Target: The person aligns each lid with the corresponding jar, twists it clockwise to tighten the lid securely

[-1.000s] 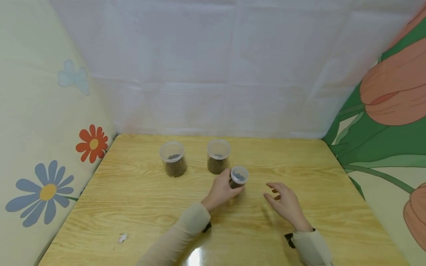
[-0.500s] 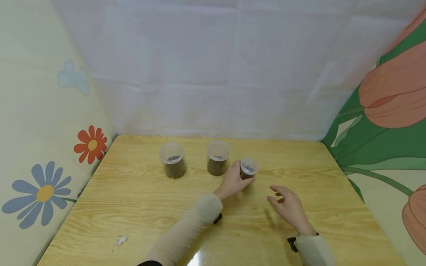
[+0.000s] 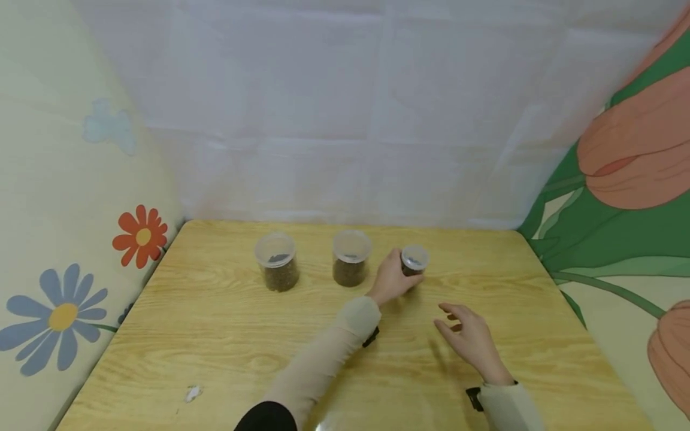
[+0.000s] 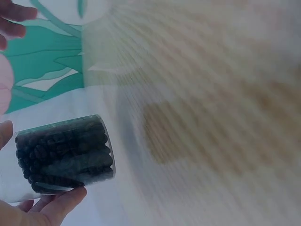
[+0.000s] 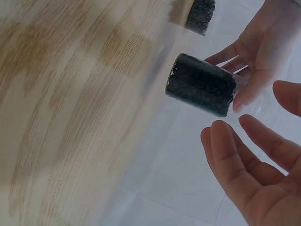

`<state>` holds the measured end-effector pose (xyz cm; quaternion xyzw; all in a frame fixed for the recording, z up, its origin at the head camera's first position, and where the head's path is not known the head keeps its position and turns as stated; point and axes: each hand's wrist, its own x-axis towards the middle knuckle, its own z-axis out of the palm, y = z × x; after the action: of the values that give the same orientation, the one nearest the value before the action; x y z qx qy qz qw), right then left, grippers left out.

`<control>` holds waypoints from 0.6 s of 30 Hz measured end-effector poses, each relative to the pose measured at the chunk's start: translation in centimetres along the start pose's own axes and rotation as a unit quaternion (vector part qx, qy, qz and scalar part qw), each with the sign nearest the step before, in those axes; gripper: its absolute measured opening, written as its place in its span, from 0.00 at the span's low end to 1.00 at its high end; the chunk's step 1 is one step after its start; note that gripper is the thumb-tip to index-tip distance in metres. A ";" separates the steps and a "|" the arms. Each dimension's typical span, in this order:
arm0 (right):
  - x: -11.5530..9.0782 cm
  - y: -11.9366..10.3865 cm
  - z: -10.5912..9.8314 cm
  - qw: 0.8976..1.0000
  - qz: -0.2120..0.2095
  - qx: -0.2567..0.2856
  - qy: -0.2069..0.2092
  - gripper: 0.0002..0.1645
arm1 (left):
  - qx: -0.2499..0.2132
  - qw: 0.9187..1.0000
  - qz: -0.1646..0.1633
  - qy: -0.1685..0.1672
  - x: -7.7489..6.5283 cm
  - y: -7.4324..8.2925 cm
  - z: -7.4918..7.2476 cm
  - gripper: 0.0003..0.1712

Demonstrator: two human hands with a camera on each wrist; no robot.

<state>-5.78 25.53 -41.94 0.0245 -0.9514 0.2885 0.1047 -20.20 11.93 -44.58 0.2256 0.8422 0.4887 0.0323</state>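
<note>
A small clear jar (image 3: 414, 258) filled with dark bean-like pieces is in my left hand (image 3: 392, 280), thumb on its near side and fingers around the far side. The jar (image 4: 70, 153) looks lifted slightly off the table in the left wrist view, though the gap is hard to judge. My right hand (image 3: 470, 338) hovers to the right and nearer me, fingers loosely bent and nothing in them. In the right wrist view, the right hand's fingers (image 5: 230, 155) are apart from the jar (image 5: 202, 84).
Two similar clear jars, the left one (image 3: 280, 272) and the middle one (image 3: 350, 269), stand upright toward the back, partly filled with dark pieces. The wooden table (image 3: 226, 335) meets a white cloth backdrop (image 3: 302, 120). A white patch (image 3: 193, 393) marks the table's front left.
My left hand has carried the small jar to the right and farther back, past the middle jar. The right hand has shifted only slightly.
</note>
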 end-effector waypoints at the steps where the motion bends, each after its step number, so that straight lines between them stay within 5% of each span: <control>1: 0.0 0.0 0.0 1.000 0.000 0.000 0.001 0.20 | 0.005 1.000 -0.001 0.002 0.3 0.0 0.2 0.35; 18: -0.2 0.4 -0.1 1.000 0.017 0.012 0.006 0.19 | 0.005 0.999 -0.018 0.030 3.1 -0.3 1.9 0.34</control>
<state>-5.58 25.89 -42.15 0.0083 -0.9477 0.3013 0.1051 -22.54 14.62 -45.27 0.1955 0.8491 0.4906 0.0146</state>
